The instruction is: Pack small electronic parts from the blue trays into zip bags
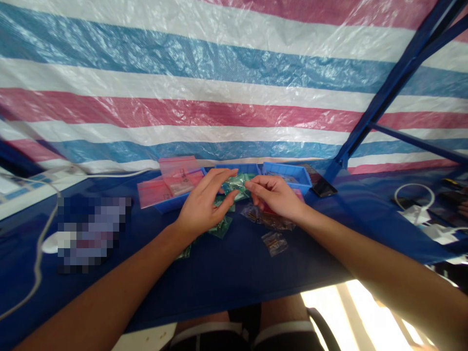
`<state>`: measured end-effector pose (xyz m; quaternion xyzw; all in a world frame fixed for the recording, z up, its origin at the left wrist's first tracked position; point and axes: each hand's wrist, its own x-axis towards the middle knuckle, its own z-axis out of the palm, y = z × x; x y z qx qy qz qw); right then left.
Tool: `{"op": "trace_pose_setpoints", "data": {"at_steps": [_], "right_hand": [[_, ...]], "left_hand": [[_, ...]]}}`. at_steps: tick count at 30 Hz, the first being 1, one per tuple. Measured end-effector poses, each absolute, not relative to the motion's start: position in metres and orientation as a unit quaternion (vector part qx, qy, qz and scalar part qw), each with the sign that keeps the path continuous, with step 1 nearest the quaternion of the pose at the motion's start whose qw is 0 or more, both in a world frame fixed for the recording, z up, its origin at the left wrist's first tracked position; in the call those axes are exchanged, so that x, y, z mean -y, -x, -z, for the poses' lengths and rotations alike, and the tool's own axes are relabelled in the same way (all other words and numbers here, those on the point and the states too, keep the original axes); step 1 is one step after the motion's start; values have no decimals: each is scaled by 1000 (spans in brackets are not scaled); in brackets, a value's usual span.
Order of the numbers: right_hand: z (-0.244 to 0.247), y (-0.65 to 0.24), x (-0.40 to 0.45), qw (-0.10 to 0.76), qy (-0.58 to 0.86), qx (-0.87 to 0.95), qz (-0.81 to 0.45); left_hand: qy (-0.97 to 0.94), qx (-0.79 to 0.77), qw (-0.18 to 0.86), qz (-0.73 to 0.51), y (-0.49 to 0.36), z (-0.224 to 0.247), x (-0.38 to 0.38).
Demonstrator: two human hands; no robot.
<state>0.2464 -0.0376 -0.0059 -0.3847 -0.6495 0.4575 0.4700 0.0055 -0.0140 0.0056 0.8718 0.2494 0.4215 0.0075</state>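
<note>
We are looking at a striped tarp (pixel 219 83) in red, white and blue, hanging behind the table, with a blue metal frame (pixel 398 83) running up its right side. A blue cloth (pixel 234 287) is covering the table, and bright light is falling across the floor (pixel 351 312) below.

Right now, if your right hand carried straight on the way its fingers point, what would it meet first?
Your right hand would most likely meet the green bag first. Its fingertips seem already at the bag, though depth is hard to judge from this view.
</note>
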Motion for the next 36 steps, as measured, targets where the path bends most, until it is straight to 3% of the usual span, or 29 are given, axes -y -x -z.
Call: {"op": "trace_pose_setpoints", "data": {"at_steps": [8,36], "right_hand": [[5,-247,36,479,381,631,-477],[9,-245,38,466,394,614,-500]], "left_hand": [[-907,-177,17,-383,-6,-7,11],[-911,-222,65,-341,-4,-6,12]]}}
